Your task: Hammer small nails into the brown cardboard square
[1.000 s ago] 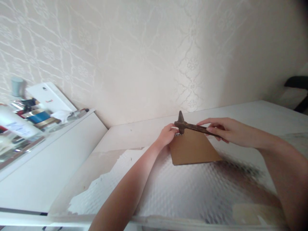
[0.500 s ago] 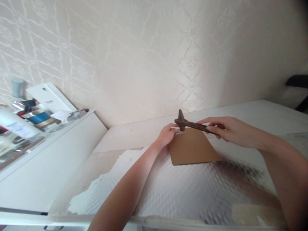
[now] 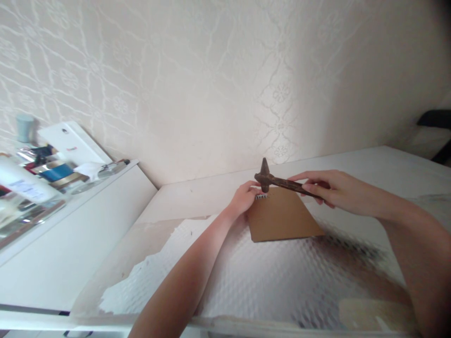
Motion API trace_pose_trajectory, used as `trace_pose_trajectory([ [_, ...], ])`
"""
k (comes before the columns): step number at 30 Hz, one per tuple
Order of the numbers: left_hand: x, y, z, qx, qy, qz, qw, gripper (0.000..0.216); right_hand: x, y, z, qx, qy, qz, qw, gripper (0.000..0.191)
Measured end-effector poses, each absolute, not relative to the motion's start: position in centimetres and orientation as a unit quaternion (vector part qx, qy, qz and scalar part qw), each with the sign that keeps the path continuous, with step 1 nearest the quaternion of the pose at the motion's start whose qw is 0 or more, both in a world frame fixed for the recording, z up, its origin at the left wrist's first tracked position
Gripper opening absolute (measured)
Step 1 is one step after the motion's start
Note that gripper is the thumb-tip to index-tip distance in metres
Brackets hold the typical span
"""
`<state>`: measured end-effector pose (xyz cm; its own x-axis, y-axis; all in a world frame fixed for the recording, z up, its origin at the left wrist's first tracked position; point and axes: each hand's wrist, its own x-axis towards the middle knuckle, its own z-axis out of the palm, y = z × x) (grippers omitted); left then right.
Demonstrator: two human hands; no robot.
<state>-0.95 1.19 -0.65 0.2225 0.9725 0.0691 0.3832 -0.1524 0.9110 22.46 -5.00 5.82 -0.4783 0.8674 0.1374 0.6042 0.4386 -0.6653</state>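
Note:
A piece of brown cardboard lies on the worktop, with a short row of small metallic points near its far left corner. My left hand is at that corner with its fingers pinched; what they hold, if anything, is hidden behind the hammer head. My right hand grips the handle of an old dark brown hammer from the right. The hammer's head is just over the cardboard's far left edge, close to my left fingertips, with its tapered end pointing up.
Beneath the cardboard is a white worktop partly covered by a shiny dimpled sheet. A white cabinet on the left carries a white box, a bottle and other clutter. Patterned wallpaper covers the wall behind.
The hammer's head has shifted very slightly, its tapered end now a little higher. Both hands and the cardboard are almost where they were.

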Motion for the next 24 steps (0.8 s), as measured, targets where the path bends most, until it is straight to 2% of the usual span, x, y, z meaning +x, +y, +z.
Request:
trace_pose_trajectory([
  [24,-0.98,1.32,-0.76,0.670,0.519,0.356,0.395,0.022,22.81,-4.67,5.24,-0.464,-0.803,0.294,0.233,0.045],
])
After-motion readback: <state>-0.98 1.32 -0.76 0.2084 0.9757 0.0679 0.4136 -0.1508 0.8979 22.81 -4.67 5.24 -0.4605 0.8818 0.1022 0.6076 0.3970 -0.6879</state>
